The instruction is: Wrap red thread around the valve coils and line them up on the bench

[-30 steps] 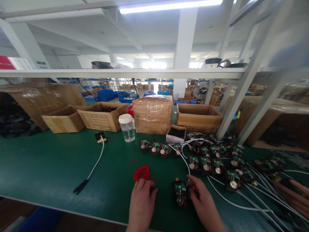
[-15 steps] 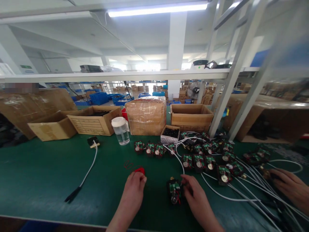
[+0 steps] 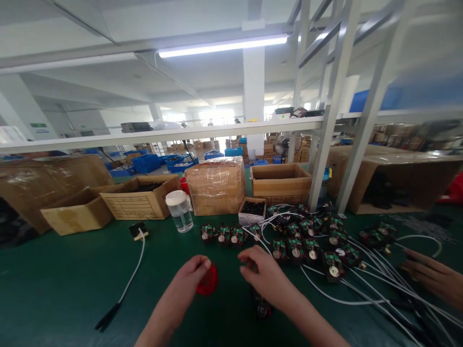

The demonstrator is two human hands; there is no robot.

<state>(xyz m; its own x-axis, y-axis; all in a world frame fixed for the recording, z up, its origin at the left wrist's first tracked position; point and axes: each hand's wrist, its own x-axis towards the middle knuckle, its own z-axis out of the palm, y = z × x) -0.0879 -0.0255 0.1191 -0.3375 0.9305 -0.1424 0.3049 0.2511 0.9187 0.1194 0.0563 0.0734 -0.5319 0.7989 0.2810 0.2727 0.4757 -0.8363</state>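
A small bundle of thin red wire (image 3: 207,281), looped into a ring, hangs from the pinched fingers of my left hand (image 3: 190,277). To its right, my right hand (image 3: 261,270) is raised over the bench, its fingers bent and apart with nothing seen in them. Below that hand and wrist lies a black module with a green circuit board (image 3: 262,306), partly covered. Several similar circuit-board modules (image 3: 296,249) sit in rows beyond my right hand, some with white cables.
A co-worker's hand (image 3: 432,274) is by the cables at far right. A water jug (image 3: 180,211), a small box of black parts (image 3: 252,212) and cardboard boxes (image 3: 216,187) line the back. One cabled piece (image 3: 139,231) lies left. A shelf post (image 3: 334,101) rises at right.
My left hand has lifted the red wire bundle off the bench. My right hand has left the module's side and moved up and left. The view has tilted upward.
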